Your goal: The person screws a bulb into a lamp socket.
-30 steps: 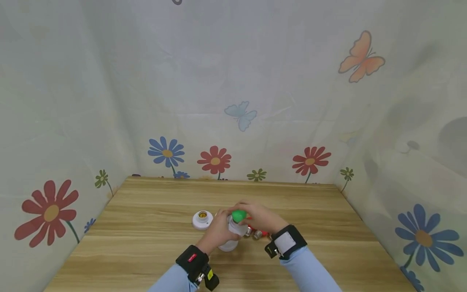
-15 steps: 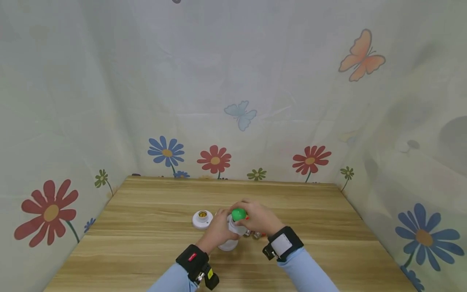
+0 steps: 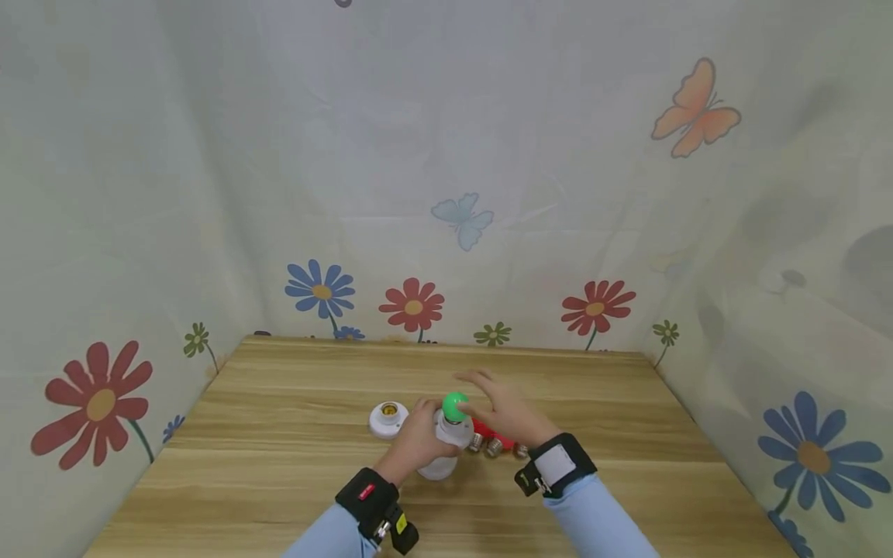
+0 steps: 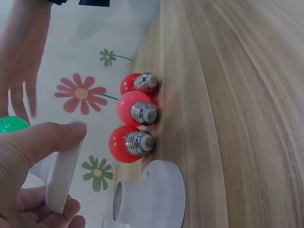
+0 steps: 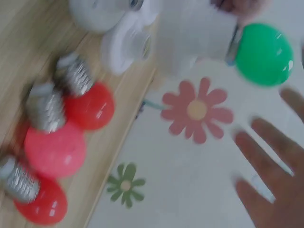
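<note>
The left hand (image 3: 418, 439) grips a white lamp holder (image 3: 456, 431) by its base; the green bulb (image 3: 455, 407) sits in its mouth, long axis roughly upright, between the hands, just beside the right hand (image 3: 508, 411), whose spread fingers hold nothing

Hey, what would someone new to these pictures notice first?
Likely the glossy round green bulb, upright at the mouth of a white plastic socket gripped by the left hand, with the open right hand close by. Next, three round red-to-pink bulbs with silver metal screw bases, lying on the wooden table, right of that socket in the head view.
</note>
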`<state>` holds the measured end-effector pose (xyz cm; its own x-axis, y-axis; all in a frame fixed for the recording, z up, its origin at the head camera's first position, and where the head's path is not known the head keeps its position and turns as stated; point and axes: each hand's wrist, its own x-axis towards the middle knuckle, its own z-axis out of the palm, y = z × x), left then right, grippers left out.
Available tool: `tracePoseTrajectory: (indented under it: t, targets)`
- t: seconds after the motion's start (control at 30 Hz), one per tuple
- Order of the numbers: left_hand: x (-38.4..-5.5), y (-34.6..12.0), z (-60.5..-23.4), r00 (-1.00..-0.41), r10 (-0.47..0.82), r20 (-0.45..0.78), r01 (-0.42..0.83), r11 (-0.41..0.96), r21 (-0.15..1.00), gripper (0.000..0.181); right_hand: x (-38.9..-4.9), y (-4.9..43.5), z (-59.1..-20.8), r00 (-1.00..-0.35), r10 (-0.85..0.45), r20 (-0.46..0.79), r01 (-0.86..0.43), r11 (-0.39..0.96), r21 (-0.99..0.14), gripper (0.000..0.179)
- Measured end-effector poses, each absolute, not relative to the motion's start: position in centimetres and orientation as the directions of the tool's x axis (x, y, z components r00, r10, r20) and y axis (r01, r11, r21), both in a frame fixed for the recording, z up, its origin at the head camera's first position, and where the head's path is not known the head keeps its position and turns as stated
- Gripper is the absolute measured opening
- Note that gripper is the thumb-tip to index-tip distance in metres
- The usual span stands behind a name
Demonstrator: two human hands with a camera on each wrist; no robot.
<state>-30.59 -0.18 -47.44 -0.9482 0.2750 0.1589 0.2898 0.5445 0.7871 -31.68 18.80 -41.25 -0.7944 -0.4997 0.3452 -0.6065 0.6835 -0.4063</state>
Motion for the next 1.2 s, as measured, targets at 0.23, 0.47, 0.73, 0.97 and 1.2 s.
tracePoseTrajectory:
  t: [0.23,0.47,0.73,0.97,1.2]
  targets:
    - [-30.7,-0.4,-47.7,-0.960,0.248,0.132,0.252,0.552,0.795,0.080,-35.1,22.2,-42.9,-0.597,-0.145,0.789,-0.487,0.847,-0.214,0.032]
    - [-30.7,-0.7,-47.6,-0.963,0.233,0.131,0.243,0.558,0.793,0.081,-35.7,25.4,-44.5,-0.696,-0.087,0.713,-0.325,0.923,-0.205,0.023]
    - [-30.7,-1.2,-47.6,-0.963,0.235,0.132,0.244,0.550,0.799,0.082,-34.5,28.0,-44.2,-0.992,-0.034,0.122,-0.068,0.956,-0.287,0.018]
    - [-30.8,-2.0,-47.3,-0.967,0.224,0.118,0.225,0.546,0.807,0.080,-34.9,29.5,-45.1,-0.983,-0.046,-0.176,0.023,0.930,-0.367,0.031]
    - [-32.6,-5.5,-45.8,-0.980,0.107,0.170,0.200,0.586,0.786,0.078,-35.2,29.7,-46.2,-0.984,-0.072,-0.164,-0.004,0.924,-0.382,0.025]
